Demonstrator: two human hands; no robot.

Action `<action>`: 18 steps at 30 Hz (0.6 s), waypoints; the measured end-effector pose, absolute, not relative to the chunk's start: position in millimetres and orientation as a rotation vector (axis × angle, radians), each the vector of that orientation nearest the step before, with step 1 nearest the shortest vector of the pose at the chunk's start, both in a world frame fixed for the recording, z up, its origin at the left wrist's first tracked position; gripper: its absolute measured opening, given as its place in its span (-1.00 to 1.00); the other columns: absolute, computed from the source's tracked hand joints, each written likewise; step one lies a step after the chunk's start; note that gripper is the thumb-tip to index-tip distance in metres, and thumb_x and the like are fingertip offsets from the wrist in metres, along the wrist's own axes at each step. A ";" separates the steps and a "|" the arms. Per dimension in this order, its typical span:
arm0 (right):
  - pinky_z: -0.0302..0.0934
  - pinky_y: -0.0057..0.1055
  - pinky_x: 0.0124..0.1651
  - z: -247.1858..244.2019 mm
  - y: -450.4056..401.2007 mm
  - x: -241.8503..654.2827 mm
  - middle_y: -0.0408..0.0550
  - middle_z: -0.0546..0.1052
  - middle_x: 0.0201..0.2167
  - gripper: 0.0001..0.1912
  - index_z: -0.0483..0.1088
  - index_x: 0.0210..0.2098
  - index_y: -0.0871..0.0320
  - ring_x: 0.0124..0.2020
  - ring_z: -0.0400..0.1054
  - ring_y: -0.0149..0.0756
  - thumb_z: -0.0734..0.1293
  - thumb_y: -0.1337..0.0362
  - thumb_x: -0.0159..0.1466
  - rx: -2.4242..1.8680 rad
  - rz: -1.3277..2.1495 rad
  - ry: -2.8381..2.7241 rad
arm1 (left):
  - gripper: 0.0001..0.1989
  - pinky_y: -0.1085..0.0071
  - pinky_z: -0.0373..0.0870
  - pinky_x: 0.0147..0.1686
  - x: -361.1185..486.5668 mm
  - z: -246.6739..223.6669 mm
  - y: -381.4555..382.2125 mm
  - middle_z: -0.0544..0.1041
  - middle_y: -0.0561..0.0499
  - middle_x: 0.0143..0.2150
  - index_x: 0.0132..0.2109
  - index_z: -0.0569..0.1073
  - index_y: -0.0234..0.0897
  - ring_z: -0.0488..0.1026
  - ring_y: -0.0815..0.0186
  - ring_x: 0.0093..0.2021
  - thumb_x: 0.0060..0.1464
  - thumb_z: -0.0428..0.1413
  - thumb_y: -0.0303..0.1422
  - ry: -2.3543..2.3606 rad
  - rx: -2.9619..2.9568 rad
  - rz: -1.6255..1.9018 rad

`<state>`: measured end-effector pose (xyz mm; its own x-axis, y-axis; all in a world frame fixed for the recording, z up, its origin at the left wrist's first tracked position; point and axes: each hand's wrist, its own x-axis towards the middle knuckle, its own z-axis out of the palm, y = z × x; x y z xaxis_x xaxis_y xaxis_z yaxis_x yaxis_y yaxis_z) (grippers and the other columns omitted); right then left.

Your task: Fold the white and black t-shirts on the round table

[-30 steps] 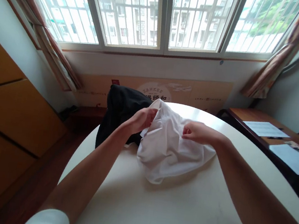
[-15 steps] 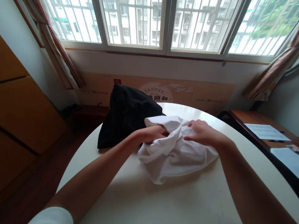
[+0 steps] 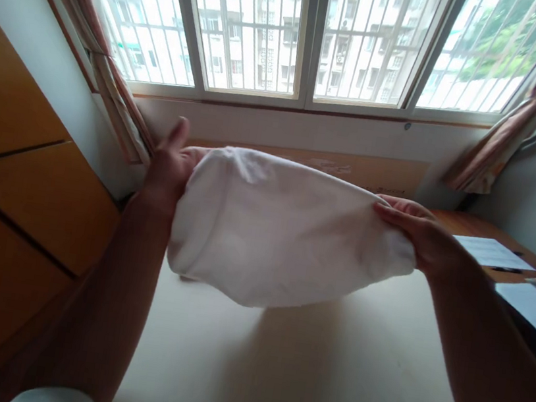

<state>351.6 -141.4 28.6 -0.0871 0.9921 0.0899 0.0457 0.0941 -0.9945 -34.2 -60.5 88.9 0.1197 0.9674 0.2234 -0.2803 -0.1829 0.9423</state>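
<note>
A white garment (image 3: 283, 236) of soft cloth, with a seam down its left part, is stretched between my hands above the table. At its left end, my left hand (image 3: 173, 164) supports it with the thumb raised clear and the other fingers partly hidden behind the cloth. My right hand (image 3: 407, 224) pinches the upper right edge between thumb and fingers. The garment's lower edge hangs in a loose curve, and its shadow falls on the tabletop.
The white round table (image 3: 322, 382) lies beneath. To the right, a brown desk (image 3: 459, 222) bears papers (image 3: 495, 253). Wooden cabinet panels (image 3: 13, 205) stand on the left. Curtains (image 3: 113, 93) frame a barred window (image 3: 261, 34) ahead.
The white garment has gone from lying bunched on the table to being lifted and spread wide. My hands have moved apart. The black cloth behind it is now hidden from view.
</note>
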 end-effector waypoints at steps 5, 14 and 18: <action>0.45 -0.09 0.16 28.7 -133.0 307.2 0.09 0.57 0.20 -0.39 0.40 0.14 0.01 0.14 0.52 0.01 0.58 0.01 0.18 -0.809 1.191 -1.340 | -0.50 0.27 0.54 -0.03 -53.0 123.1 -69.8 0.65 0.10 0.08 0.30 0.45 -0.09 0.55 0.09 0.12 0.22 0.18 -0.27 1.023 1.682 1.565; 0.09 0.10 0.45 -57.6 -88.8 294.5 0.29 0.20 0.51 -0.10 0.03 0.51 0.07 0.51 0.10 0.06 0.44 -0.07 0.34 -1.269 0.858 -1.600 | -0.22 -0.26 -0.08 0.50 -19.9 66.5 5.5 0.07 -0.48 0.56 0.49 0.06 -0.76 -0.03 -0.26 0.56 0.31 0.05 -0.31 2.372 2.067 1.195; 0.31 -0.03 0.28 -107.2 -79.4 295.0 0.19 0.42 0.36 -0.41 0.21 0.43 0.07 0.36 0.34 0.00 0.25 0.04 0.48 -1.491 0.475 -1.929 | -0.14 -0.30 -0.23 0.48 -3.2 25.4 -31.7 -0.04 -0.65 0.55 0.50 0.08 -0.71 -0.20 -0.37 0.59 0.28 0.14 -0.19 2.509 2.282 0.953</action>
